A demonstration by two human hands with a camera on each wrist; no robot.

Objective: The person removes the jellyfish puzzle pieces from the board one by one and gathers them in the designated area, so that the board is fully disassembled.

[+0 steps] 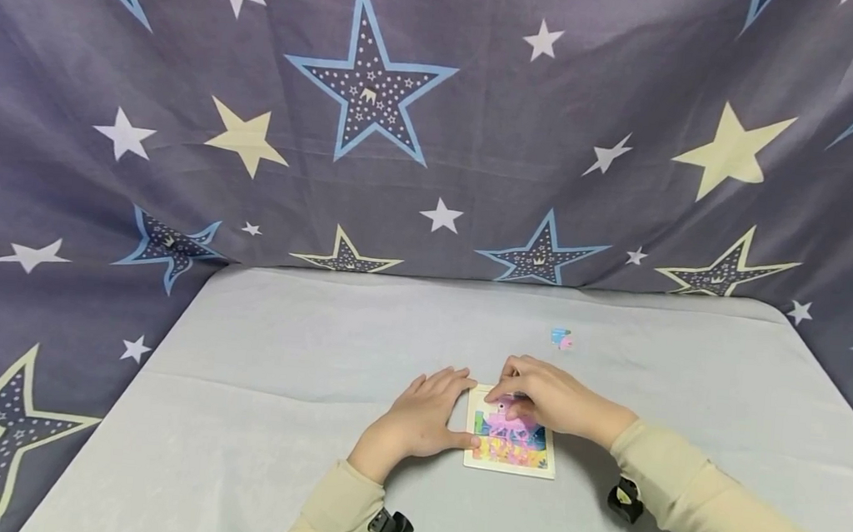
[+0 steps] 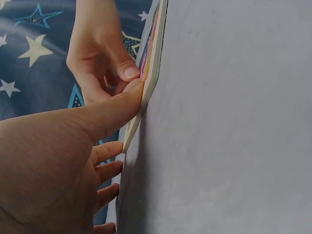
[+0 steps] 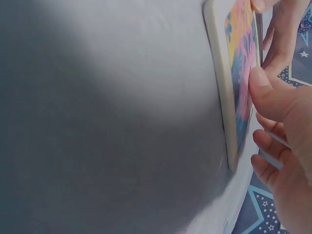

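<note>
A small jigsaw puzzle in a cream tray [image 1: 508,469] lies on the table, showing a pink cartoon animal above yellow and blue shapes. My left hand [image 1: 422,416] rests along its left side, thumb on the tray's edge and the other fingers stretched toward the upper left corner. Over the top part, my right hand [image 1: 547,397] bends its fingers, with thumb and index finger at either side of a pink puzzle piece [image 1: 501,407]. The right wrist view shows the right thumb [image 3: 262,80] against the picture. A loose blue-and-pink puzzle piece [image 1: 561,338] lies beyond the right hand.
The table [image 1: 269,454] has a pale grey cover with a slight crease at left. Behind it hangs a dark curtain [image 1: 467,136] printed with stars. Small black devices [image 1: 392,530] are strapped at both wrists.
</note>
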